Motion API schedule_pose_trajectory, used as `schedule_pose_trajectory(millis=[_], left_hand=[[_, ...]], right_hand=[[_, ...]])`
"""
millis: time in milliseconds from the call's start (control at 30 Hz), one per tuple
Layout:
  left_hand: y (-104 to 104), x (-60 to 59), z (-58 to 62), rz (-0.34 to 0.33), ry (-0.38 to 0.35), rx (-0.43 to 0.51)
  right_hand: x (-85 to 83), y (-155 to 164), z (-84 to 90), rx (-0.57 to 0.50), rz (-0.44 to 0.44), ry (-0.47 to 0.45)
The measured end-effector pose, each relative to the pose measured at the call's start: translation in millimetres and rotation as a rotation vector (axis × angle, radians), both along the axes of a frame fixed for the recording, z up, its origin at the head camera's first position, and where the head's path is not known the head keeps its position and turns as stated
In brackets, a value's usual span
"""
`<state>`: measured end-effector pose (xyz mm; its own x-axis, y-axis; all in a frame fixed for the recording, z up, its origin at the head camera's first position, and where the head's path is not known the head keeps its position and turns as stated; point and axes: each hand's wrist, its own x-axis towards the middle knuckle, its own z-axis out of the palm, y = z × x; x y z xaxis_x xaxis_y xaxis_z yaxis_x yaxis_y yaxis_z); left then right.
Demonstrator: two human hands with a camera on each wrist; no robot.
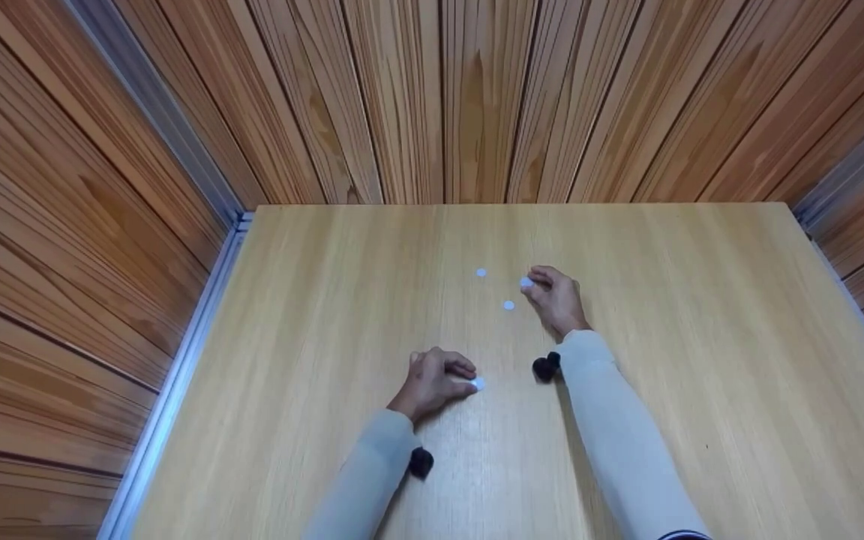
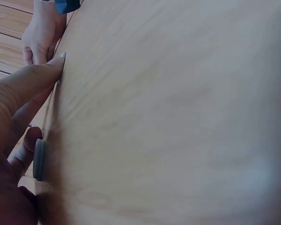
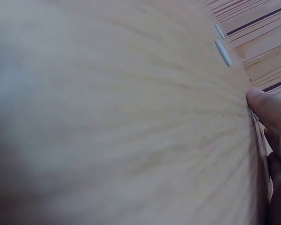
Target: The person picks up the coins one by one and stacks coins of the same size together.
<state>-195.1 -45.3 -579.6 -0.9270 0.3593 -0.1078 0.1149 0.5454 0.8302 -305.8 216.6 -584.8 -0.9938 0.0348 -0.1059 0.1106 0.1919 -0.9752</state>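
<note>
Both hands on small white discs

Down on the wooden table [image 1: 672,360], the left hand [image 1: 432,381] curls its fingers and pinches a white disc [image 1: 478,384]. The right hand [image 1: 556,298] seems to pinch another disc [image 1: 526,283]; its wrist view is blurry. Two loose discs [image 1: 508,305] lie just beside it.

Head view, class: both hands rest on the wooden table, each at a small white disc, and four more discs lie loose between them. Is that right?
Not quite. The head view shows only two loose discs on the table, not four. The left hand and the right hand are each at a white disc, as stated.
</note>
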Motion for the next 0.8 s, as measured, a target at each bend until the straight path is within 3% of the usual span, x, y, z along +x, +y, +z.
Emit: schedule_pose_trajectory(millis=[133,333,533,600,800], left_hand=[[0.0,0.1,-0.1,0.001,0.000,0.004],[-0.4,0.7,0.6,0.004,-0.007,0.005],[-0.2,1.0,0.2,-0.005,0.009,0.000],[-0.2,0.9,0.1,-0.004,0.012,-0.002],[0.8,0.4,0.5,0.015,-0.017,0.004]], right_hand=[[0.2,-0.3,2.4,0.053,0.003,0.014],[0.7,-0.5,2.9,0.040,-0.011,-0.012],[2.9,1.8,2.4,0.124,-0.014,0.000],[4.1,2.2,2.7,0.101,-0.016,-0.003],[6.5,7.0,3.0,0.183,0.005,0.053]])
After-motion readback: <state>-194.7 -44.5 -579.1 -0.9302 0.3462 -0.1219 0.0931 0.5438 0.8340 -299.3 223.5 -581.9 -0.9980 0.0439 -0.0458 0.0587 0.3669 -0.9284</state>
